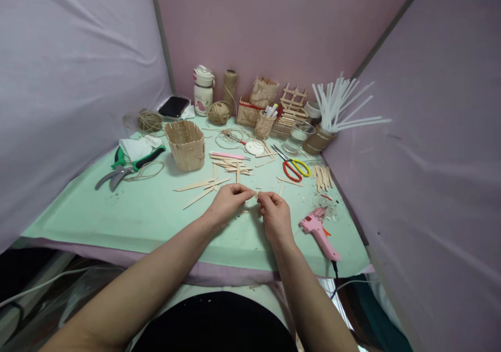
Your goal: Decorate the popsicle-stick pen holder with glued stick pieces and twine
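Note:
My left hand [228, 201] and my right hand [275, 215] meet over the middle of the pale green table cover [129, 211]. Both pinch a small piece of wooden craft stick [255, 194] between their fingertips, one at each end. Loose craft sticks [229, 166] lie scattered just beyond the hands. A small basket built of sticks [185, 145] stands further back on the left.
A pink glue gun [319, 229] lies at the right, its cord running off the table's front edge. Red and yellow scissors [293, 167], green-handled cutters [127, 165], twine balls [218, 113], a phone [173, 106], a bottle [203, 91] and a jar of white sticks [332, 114] line the back. Cloth walls close in on three sides.

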### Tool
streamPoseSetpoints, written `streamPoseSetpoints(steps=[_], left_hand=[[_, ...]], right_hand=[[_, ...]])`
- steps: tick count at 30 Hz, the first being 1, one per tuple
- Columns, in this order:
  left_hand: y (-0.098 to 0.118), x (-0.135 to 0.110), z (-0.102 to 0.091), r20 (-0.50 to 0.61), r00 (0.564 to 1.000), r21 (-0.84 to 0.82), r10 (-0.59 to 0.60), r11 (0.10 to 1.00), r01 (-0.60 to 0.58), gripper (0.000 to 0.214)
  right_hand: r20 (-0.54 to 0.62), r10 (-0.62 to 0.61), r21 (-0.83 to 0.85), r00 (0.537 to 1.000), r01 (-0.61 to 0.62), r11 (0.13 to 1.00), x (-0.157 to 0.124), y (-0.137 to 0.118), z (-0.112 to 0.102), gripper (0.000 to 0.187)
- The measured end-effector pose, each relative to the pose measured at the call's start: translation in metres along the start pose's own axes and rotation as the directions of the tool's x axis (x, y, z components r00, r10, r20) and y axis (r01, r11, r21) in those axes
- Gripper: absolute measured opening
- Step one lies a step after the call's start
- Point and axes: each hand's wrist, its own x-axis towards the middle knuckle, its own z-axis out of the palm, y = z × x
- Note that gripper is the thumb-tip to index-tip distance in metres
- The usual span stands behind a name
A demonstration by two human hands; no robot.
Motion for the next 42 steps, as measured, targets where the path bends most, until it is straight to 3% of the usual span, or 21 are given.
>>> streamPoseSetpoints(steps=[6,14,22,42], left_hand=[[0.0016,-0.0013,0.0015,-0.008,0.999,-0.044,-0.034,0.998,0.034,0.022],[-0.0026,0.0011,-0.0007,0.001,0.999,-0.074,-0.033,0.997,0.033,0.021],[-0.0022,0.0008,0.001,0.0,1.0,-0.09,-0.031,0.995,0.03,0.02],[0.0007,-0.0015,0.0026,-0.035,0.999,-0.066,0.001,0.998,-0.004,0.02]], right_hand=[[-0.01,-0.001,-0.035,1.0,0.001,0.999,-0.0008,0.0,0.0005,0.022],[0.042,-0.008,0.067,0.999,0.005,0.998,0.0034,0.0032,-0.0022,0.022],[0.039,0.018,0.03,0.999,-0.019,0.999,0.0032,0.0047,-0.0033,0.015],[0.009,0.001,-0.049,1.0,-0.001,0.999,-0.0005,0.0005,-0.0014,0.019]])
